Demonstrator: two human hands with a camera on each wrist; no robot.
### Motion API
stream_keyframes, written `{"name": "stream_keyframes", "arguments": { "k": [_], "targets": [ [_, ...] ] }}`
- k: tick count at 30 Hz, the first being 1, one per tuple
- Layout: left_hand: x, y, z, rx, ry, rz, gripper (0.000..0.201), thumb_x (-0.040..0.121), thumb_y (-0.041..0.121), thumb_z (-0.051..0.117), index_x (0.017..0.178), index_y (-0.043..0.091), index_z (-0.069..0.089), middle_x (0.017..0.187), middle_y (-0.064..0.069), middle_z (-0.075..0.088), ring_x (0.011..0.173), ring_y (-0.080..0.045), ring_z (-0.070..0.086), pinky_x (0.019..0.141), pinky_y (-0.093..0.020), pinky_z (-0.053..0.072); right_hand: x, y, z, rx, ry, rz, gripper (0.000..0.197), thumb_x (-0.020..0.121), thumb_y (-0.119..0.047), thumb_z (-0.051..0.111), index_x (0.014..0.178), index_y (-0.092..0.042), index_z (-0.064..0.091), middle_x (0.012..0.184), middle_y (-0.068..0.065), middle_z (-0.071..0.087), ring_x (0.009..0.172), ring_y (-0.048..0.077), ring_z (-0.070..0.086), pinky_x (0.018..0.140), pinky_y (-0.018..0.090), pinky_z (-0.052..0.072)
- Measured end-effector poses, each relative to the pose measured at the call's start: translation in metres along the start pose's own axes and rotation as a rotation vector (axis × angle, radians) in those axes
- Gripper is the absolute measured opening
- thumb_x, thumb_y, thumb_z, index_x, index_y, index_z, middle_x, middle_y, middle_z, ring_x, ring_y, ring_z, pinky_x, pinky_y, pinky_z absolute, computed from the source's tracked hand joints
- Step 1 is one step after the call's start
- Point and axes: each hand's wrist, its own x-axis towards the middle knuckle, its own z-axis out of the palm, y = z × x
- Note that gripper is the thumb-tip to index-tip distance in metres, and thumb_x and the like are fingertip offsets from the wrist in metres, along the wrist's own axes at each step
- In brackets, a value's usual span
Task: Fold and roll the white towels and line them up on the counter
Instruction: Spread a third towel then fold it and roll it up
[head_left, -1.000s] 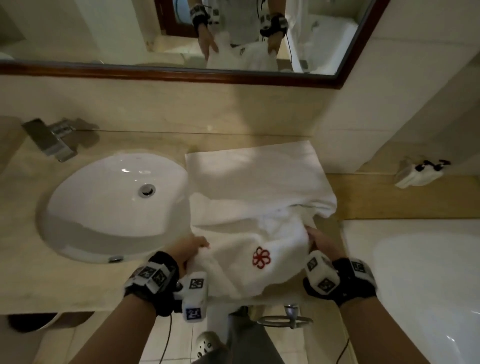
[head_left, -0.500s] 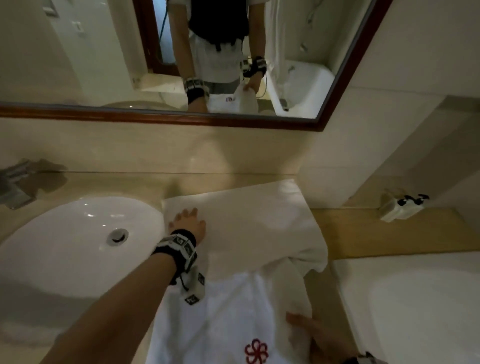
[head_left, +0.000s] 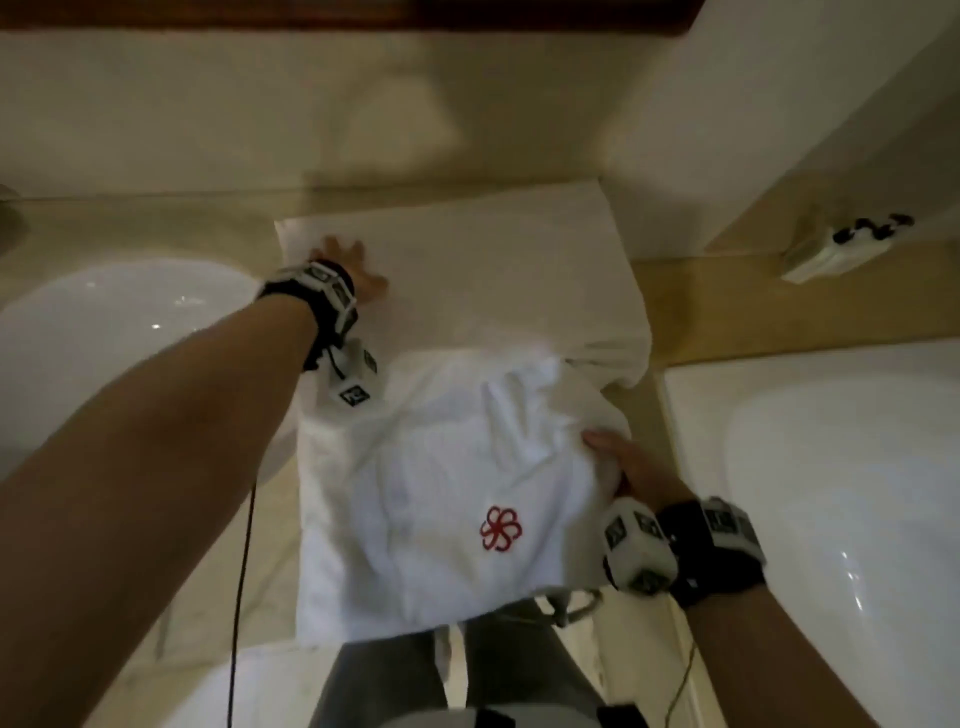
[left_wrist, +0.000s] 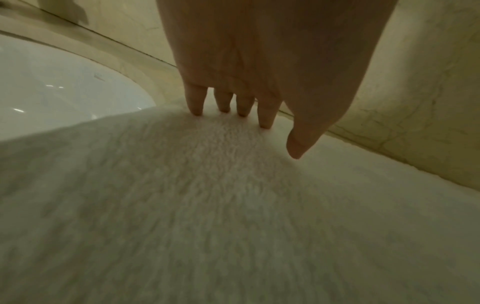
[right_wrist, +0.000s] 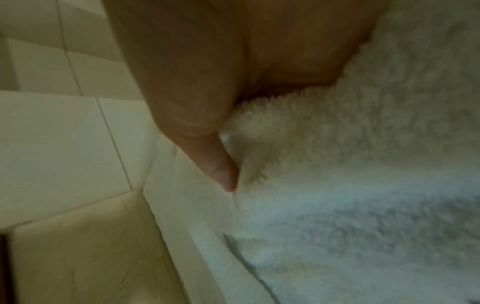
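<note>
A white towel (head_left: 457, 457) with a red flower emblem (head_left: 500, 528) lies across the beige counter (head_left: 223, 587), its near part rumpled and hanging over the front edge. My left hand (head_left: 347, 270) lies flat with straight fingers (left_wrist: 194, 100) pressing the towel's (left_wrist: 233, 205) far left corner. My right hand (head_left: 621, 462) grips the towel's right edge, its thumb (right_wrist: 223, 174) on top and the fabric (right_wrist: 363, 185) bunched in the palm; its other fingers are hidden under the cloth.
A white sink basin (head_left: 119, 332) sits left of the towel. A white bathtub (head_left: 831, 493) lies to the right, with a small white holder (head_left: 831, 249) on the ledge behind it. The tiled wall (head_left: 363, 104) rises just behind the counter.
My left hand went from the towel's near left edge to its far left corner and presses there. The right hand has pulled the emblem part further onto the counter. The head view tilted down.
</note>
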Motion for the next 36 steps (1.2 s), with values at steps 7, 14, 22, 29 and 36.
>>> {"name": "stream_keyframes", "arguments": {
  "k": [7, 14, 22, 29, 36],
  "targets": [
    [-0.006, -0.004, 0.007, -0.003, 0.058, 0.029, 0.083, 0.088, 0.066, 0.036, 0.151, 0.029, -0.006, 0.159, -0.001, -0.017, 0.147, -0.028, -0.007, 0.12, -0.047, 0.006, -0.004, 0.0, 0.014, -0.056, 0.069, -0.001, 0.023, 0.094, -0.031, 0.049, 0.105, -0.014, 0.061, 0.075, 0.006, 0.073, 0.066, 0.018, 0.07, 0.057, 0.025, 0.056],
    [0.027, -0.011, -0.009, 0.008, 0.108, 0.088, 0.083, 0.089, 0.066, 0.034, 0.151, 0.027, -0.006, 0.159, -0.003, -0.015, 0.147, -0.032, -0.005, 0.119, -0.05, 0.008, -0.024, 0.013, 0.001, -0.212, 0.163, 0.195, 0.047, 0.081, -0.029, 0.07, 0.122, -0.01, 0.059, 0.113, 0.02, 0.067, 0.108, 0.039, 0.061, 0.096, 0.057, 0.046],
    [0.022, -0.013, -0.014, -0.302, 0.223, 0.122, 0.069, 0.097, 0.048, 0.036, 0.152, 0.016, 0.009, 0.16, -0.009, 0.0, 0.147, -0.03, 0.005, 0.12, -0.041, 0.009, -0.058, 0.033, -0.027, -0.221, 0.266, 0.29, 0.034, 0.086, -0.039, 0.062, 0.107, -0.012, 0.064, 0.108, 0.019, 0.068, 0.104, 0.036, 0.062, 0.096, 0.055, 0.045],
    [-0.057, -0.048, 0.05, -0.516, 0.505, 0.049, 0.038, 0.091, 0.019, 0.049, 0.122, -0.004, 0.049, 0.132, -0.023, 0.046, 0.124, -0.035, 0.042, 0.105, -0.037, 0.036, -0.042, 0.006, 0.006, -0.234, 0.235, 0.12, 0.035, 0.081, -0.034, 0.069, 0.108, -0.011, 0.066, 0.098, 0.014, 0.073, 0.095, 0.03, 0.066, 0.081, 0.042, 0.052],
    [-0.101, -0.083, 0.09, -0.62, 0.301, -0.099, 0.065, 0.086, 0.044, 0.053, 0.117, -0.013, 0.053, 0.118, -0.029, 0.058, 0.105, -0.042, 0.058, 0.09, -0.045, 0.051, -0.026, -0.015, 0.026, -0.668, 0.509, 0.002, 0.052, 0.088, -0.045, 0.057, 0.118, -0.002, 0.057, 0.123, 0.016, 0.057, 0.107, 0.034, 0.055, 0.095, 0.041, 0.043]
  ]
}}
